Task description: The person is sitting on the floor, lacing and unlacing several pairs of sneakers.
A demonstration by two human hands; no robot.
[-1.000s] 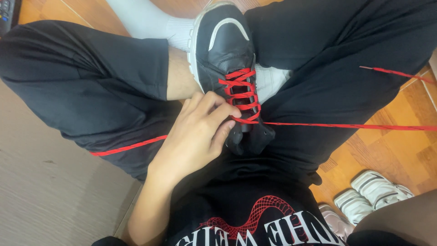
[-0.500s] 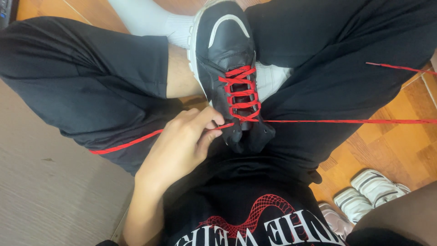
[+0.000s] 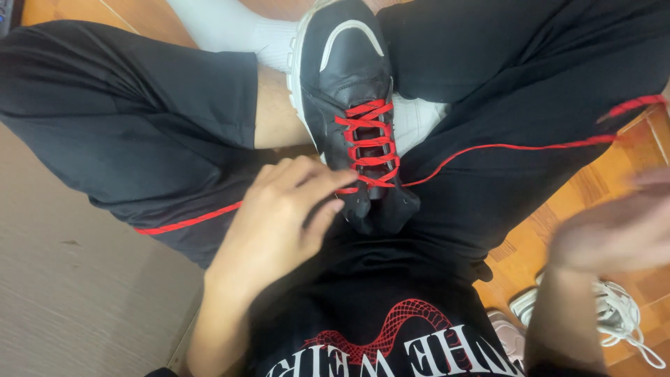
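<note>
Left hand (image 3: 279, 223) fingers curled, thumb and forefinger pinching the flat red woven lace (image 3: 363, 143) at the black smooth leather sneaker (image 3: 349, 105), lower-left of its tongue. Sneaker sits in the lap, long axis up-down, toe pointing away. Right hand (image 3: 614, 230) right of sneaker, motion-blurred, fingers spread, holding nothing. Lace ends run left and right over black trousers (image 3: 125, 126). White sneakers (image 3: 614, 307) lower right on the wood floor (image 3: 600, 181).

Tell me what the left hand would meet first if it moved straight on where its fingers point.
The left hand points up and to the right, so it would probably meet the red lace on the black shoe first; its fingertips look almost there.
</note>
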